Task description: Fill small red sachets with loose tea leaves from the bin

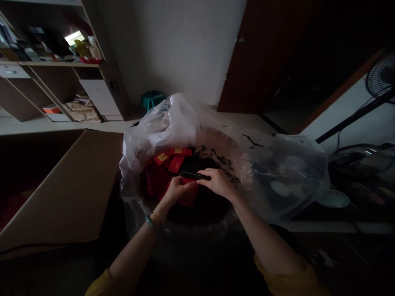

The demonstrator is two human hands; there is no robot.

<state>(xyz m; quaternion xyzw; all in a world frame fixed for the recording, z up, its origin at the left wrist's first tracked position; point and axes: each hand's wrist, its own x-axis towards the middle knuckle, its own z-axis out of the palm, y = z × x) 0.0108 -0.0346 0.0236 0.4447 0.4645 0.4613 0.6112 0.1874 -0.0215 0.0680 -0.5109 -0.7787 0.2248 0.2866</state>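
My right hand (217, 181) is closed around a slim black handheld tool (189, 175), whose exact kind is too dark to make out. Just left of it, my left hand (176, 190) pinches a red packet (189, 196) by its upper edge, close under the tool. Both hands are over a wide round container lined with clear plastic (182, 111). Inside lie several red packets with yellow labels (175, 163) at the left. Dark loose leaves that look like tea (212, 201) fill the right and front, with scraps stuck to the lining.
At the left stands an open cardboard box (68, 185) with something red inside. A clear plastic bag (286, 176) with pale items lies to the right, near a dish (335, 199). Behind are shelves (58, 63), a green bin (152, 98), a brown door (243, 61) and a fan (382, 76).
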